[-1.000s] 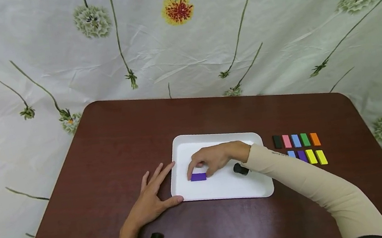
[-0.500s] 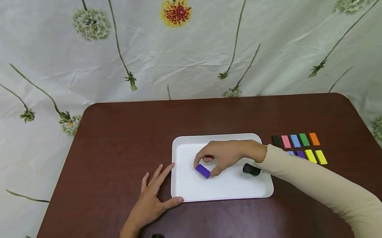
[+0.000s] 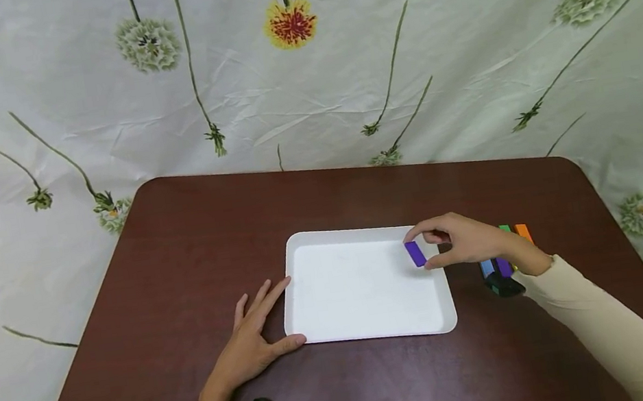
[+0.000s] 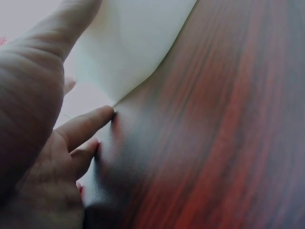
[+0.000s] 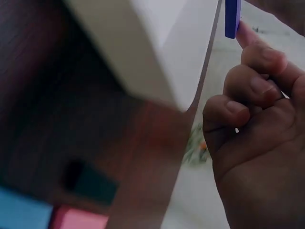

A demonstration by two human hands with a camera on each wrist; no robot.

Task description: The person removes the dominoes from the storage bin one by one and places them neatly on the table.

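Note:
A purple rectangular block is pinched between the thumb and index finger of my right hand, above the right end of a white tray. In the right wrist view the same block shows at the top, its end against a fingertip, with the other fingers curled toward the palm. My left hand rests on the table with fingers spread, thumb and index fingertip right at the tray's left edge. The left wrist view shows those fingertips beside the tray wall.
Right of the tray lie several coloured blocks, partly hidden by my right hand and wrist; an orange block, a purple one and a blue one show. The dark wooden table ends at a flowered white cloth.
The purple block was lying in the tray; my right hand has lifted it and carried it right, to the tray's right end. My left hand has stayed at the tray's left edge.

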